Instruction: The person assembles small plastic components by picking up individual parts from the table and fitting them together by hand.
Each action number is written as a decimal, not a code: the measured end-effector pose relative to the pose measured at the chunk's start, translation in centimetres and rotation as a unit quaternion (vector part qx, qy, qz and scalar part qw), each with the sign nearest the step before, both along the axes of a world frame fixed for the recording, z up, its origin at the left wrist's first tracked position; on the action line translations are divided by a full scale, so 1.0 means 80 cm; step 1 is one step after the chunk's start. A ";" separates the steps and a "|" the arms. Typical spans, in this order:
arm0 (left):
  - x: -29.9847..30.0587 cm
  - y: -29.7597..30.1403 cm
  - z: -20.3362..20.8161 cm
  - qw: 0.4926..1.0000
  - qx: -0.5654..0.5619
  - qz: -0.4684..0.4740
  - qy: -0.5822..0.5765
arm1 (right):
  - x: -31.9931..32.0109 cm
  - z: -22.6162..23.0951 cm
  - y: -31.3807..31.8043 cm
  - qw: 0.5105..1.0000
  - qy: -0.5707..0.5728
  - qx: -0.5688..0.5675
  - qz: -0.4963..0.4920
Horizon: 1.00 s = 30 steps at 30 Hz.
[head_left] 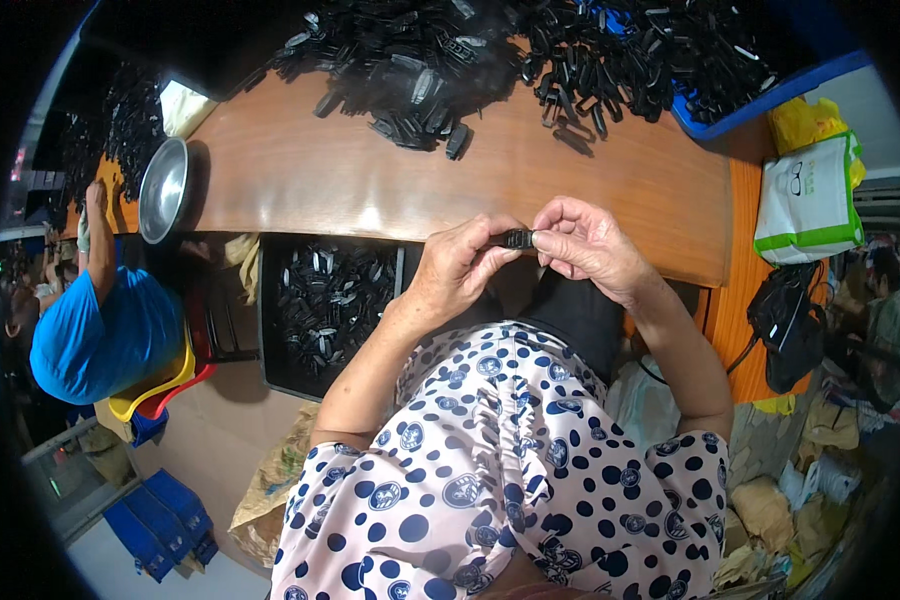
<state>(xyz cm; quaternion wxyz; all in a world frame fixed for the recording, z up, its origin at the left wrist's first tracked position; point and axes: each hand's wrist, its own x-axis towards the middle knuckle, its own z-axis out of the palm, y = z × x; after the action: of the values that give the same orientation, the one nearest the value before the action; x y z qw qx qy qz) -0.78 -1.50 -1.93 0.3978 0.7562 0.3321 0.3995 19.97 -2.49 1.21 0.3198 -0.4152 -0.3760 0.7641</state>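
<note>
Just over the table's near edge, both my hands meet at a small black plastic buckle point(517, 239). My left hand point(455, 262) pinches one end of it between thumb and fingers. Thumb and forefinger of my right hand point(595, 248) close on its other end, and they partly cover it. Across the far side of the brown table point(300, 170) lies a big heap of similar black plastic pieces point(420, 85). Another heap of such pieces point(580, 75) sits to its right, by a blue tray point(715, 128).
Left of my legs, a black crate point(266, 350) holds many black pieces. A metal bowl point(163, 190) stands at the table's left end, near a co-worker in a blue shirt point(110, 335). A white-and-green bag point(808, 195) and a black bag point(785, 325) are at the right.
</note>
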 end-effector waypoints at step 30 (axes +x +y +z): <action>0.015 -0.001 -0.029 0.854 -0.427 0.000 -0.297 | -0.017 -0.039 0.009 0.980 0.134 -0.135 0.058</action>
<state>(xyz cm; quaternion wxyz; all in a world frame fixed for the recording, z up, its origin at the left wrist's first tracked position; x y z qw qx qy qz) 0.40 -1.56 -4.21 0.7612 0.3572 0.3365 0.4240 18.62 -1.78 -1.90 0.2636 -0.3262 -0.2465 0.8737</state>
